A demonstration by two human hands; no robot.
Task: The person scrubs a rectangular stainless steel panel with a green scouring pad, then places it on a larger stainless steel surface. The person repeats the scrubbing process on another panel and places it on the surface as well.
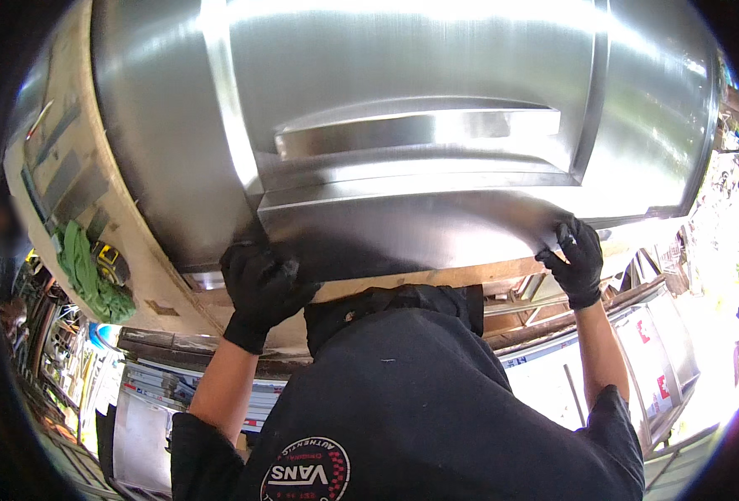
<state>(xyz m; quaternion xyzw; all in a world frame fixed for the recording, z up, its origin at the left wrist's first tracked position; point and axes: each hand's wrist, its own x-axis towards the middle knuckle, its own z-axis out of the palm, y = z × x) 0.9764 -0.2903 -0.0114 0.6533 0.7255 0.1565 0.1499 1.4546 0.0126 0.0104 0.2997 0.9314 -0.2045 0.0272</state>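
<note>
So the main thing here is a big steel panel (403, 125), shiny brushed metal with a raised rectangular section in the middle and a long recessed handle slot (420, 127) across it. It's lying flat on a wooden workbench (127, 209) and fills most of the view, with its near edge hanging right over the bench's front edge, close to the person's chest.

Both hands are in black gloves and both are on that near edge. The left hand (261, 288) is clamped onto the lower left corner of the raised section, fingers curled together and wrapped over the lip, thumb side tucked under. The right hand (577, 260) is further out at the right end of the same edge, fingers bunched and pinching the thin sheet edge between fingertips and thumb. Forearms are bare, coming up from the bottom of the frame, and the person's dark shirt (420, 401) takes up the lower middle.

Off to the left on the bench there's a crumpled green rag (90, 275) with a yellow tape measure (112, 260) sitting just beside it, touching or nearly so. Below the bench on the right there are some stacked metal frames (653, 351), and it's very bright out that way, so details wash out.
</note>
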